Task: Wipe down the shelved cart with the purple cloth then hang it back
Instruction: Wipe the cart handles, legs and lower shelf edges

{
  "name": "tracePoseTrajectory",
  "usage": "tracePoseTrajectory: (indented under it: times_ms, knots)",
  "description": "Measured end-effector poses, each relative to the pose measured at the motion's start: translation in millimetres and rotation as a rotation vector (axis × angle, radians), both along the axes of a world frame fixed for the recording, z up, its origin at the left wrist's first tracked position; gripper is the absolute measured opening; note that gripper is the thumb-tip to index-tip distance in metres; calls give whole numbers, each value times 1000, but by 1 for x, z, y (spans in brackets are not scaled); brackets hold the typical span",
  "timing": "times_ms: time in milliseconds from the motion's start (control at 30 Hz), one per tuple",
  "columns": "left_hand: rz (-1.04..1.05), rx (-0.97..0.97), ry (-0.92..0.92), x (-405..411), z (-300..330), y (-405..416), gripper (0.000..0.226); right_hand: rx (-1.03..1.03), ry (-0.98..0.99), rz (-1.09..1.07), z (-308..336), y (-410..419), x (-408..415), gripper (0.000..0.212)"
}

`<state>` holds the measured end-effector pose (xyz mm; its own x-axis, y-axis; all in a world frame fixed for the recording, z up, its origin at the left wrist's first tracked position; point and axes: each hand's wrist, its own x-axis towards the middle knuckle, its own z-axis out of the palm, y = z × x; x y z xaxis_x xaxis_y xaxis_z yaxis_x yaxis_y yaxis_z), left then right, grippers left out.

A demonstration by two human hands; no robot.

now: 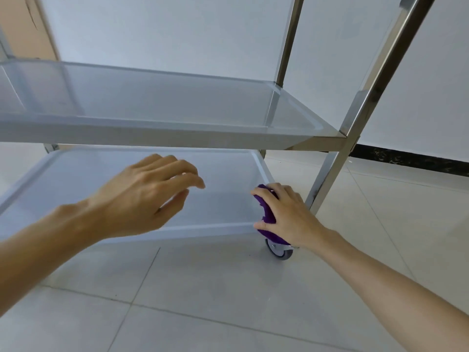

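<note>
The steel cart's middle shelf [162, 138] fills the upper half of the head view, and its bottom shelf [223, 179] lies just under it. At the bottom shelf's front right corner my right hand [286, 214] grips the purple cloth [267, 212], bunched under the palm and pressed against the corner rim. The cloth's lower end hangs down over the caster. Over the bottom shelf my left hand [144, 194] hovers with its fingers loosely bent, holding nothing.
The cart's front right post [355, 118] rises beside my right hand, with a grey caster wheel [280, 251] below it. Pale floor tiles [203, 301] spread in front; a white wall with a dark skirting strip [411, 160] runs behind at the right.
</note>
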<state>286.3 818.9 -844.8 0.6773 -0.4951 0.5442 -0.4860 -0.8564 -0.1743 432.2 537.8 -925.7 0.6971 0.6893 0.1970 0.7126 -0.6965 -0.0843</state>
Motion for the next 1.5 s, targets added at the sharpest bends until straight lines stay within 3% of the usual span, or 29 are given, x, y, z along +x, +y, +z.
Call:
tracePoseTrajectory:
  times_ms: [100,200,267,367,467,700,900,1033,1267,1500]
  knots:
    - [176,48,236,3,-32,20,32,-274,136,-63,-17,3,18,104]
    - [403,77,503,7,-61,51,46,-259,267,-79,-33,0,24,122]
    - [526,73,652,7,-78,74,58,-207,235,-65,-37,-5,26,120]
    - [717,102,821,-1,-101,111,89,-171,128,-17,-43,-16,26,101]
    - [841,102,936,-14,-126,130,98,-121,21,-28,-54,-21,20,90]
    - [889,146,939,-16,-142,121,103,-199,-86,-121,-71,35,-9,89]
    - [923,183,932,-16,-140,118,100,-204,5,36,-70,100,-27,92]
    - [914,207,933,-18,-136,112,99,-202,-1,109,-65,63,-10,85]
    - [794,258,941,-19,-132,86,98,-233,8,-73,-58,-51,32,84]
    - [664,259,903,-18,-133,61,92,-306,-74,-100,-68,-13,9,82]
